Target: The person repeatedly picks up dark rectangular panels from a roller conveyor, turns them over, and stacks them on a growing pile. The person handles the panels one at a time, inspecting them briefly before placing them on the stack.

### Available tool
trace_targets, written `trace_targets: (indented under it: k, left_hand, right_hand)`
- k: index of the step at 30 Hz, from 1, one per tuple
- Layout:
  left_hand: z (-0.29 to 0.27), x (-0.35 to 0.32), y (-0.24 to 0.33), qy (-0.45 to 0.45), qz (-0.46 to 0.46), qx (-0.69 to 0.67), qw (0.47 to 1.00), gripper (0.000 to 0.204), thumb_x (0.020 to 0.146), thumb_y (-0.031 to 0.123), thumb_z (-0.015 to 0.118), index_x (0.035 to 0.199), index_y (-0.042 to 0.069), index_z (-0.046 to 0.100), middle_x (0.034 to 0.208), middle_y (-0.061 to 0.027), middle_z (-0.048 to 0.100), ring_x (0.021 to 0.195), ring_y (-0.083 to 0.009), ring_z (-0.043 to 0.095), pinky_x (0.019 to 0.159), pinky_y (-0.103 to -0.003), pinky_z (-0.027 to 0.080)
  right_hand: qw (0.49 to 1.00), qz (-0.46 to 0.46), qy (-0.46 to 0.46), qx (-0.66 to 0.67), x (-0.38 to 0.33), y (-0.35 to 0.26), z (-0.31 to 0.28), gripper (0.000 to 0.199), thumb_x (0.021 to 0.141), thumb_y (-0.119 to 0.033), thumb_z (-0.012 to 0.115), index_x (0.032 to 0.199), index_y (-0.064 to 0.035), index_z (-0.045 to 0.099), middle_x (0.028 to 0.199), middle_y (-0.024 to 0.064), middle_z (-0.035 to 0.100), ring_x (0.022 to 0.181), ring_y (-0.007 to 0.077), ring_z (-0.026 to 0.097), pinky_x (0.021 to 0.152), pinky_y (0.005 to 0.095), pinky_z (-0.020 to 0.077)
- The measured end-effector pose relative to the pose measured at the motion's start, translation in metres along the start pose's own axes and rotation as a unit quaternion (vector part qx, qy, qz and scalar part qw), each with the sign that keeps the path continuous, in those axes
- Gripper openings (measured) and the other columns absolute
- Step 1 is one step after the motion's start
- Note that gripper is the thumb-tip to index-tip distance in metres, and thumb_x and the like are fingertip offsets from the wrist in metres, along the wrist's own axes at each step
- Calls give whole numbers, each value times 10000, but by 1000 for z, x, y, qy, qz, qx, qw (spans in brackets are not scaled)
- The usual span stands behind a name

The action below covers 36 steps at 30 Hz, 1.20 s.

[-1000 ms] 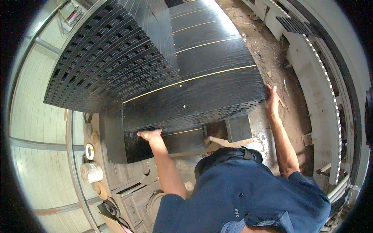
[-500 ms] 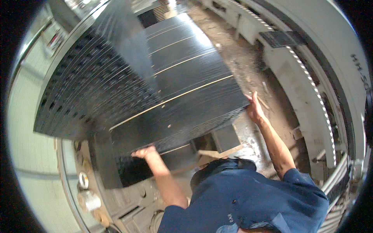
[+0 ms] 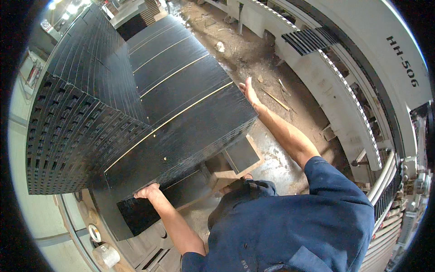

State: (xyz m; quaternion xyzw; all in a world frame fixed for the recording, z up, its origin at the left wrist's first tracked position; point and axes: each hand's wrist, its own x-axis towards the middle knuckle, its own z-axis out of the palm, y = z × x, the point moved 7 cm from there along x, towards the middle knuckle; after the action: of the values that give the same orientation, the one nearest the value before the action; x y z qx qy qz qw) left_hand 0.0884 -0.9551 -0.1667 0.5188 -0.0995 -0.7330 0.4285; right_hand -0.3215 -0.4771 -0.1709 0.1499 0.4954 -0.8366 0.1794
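A long, pale machine runs down the right side, across a strip of littered floor. On the left rises a tall stack of black boards, many thin layers deep, its near edges pierced by rows of slots that form a grid of gaps. Beside it, a row of black panels reaches away from the person, parted by narrow pale lines.

The nearest black stack lies directly before the person, slanting upward to the right. Its top is dark and faintly streaked like wood grain — dull overall, with a soft sheen — and its near side shows fine layers with small slots. A pale strip follows its far edge.

The right hand is at this stack's right end, fingers extended, not closed around anything. The left hand touches the near side by the left end; its fingertips are hidden, so I cannot tell whether it grasps the edge.

Smallest are the pale dots — two — on the stack's top.
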Motion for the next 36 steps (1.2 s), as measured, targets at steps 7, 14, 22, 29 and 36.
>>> trace_targets:
  k: [7,14,22,29,36]
  left_hand:
    - [-31,51,19,9,23,45,999,540,915,548,391,1278,203,591,1333,11,591,1228,-226,513,1040,-513,368]
    - [-15,-26,9,7,51,63,997,653,872,605,368,1320,166,552,1404,-48,528,1271,-314,461,1062,-574,323]
    - [18,-87,-45,30,-78,-105,991,838,873,748,315,1468,162,395,1557,-42,337,1424,-301,275,1149,-578,149]
    - [-87,38,-119,-73,-119,75,987,726,912,647,379,1421,132,424,1450,-43,443,1287,-272,426,1038,-478,346]
    - [-118,-136,-268,-462,-242,629,576,430,970,356,449,1235,41,573,1156,-83,625,1006,-219,602,833,-362,509]
  right_hand:
    - [975,-73,-20,-209,-20,-12,10,898,927,-752,251,1283,9,569,1282,104,577,1196,222,493,1022,405,367]
    - [982,-18,30,-186,-45,-3,-32,895,928,-724,355,1386,37,460,1365,178,538,1224,281,538,1046,424,392]
    - [984,67,117,-115,-127,43,-224,677,931,-593,531,1200,28,544,1045,161,676,920,288,668,827,425,525]
    - [952,54,301,7,-244,66,-368,265,963,-358,560,964,-95,588,771,54,673,655,180,648,606,335,525]
    - [901,-102,417,55,-382,14,-424,315,971,-357,584,943,-44,607,841,75,672,644,129,588,558,278,455]
